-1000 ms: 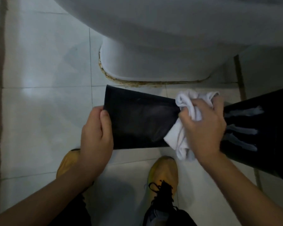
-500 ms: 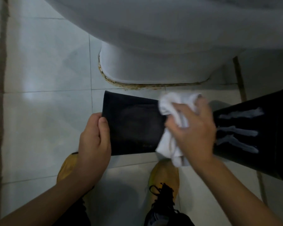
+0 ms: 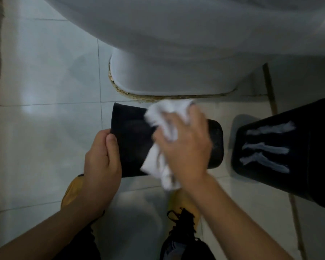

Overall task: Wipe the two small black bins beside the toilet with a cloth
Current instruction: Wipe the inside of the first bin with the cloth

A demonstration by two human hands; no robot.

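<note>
The right hand [image 3: 184, 147] was curled around a bunched white cloth [image 3: 165, 128], pressing it against the side of a small black bin [image 3: 131, 139]. Motion blur softened the fingers, so their exact placement on the cloth could not be made out. The bin lay tipped on its side, just in front of the base of the white toilet [image 3: 173, 72]. The left hand [image 3: 101, 164] gripped the bin's end farthest from the second bin, thumb laid across the black surface and fingers wrapped behind it.

The second black bin [image 3: 289, 151] stood on the tiled floor [image 3: 45, 91] beside the toilet base, apart from the held bin, with three pale streaks across the side facing the camera. Brownish grime ringed the foot of the toilet where it met the floor. Below the held bin, farther from the toilet, two yellow shoes [image 3: 184, 207] with black laces showed between the person's forearms.
</note>
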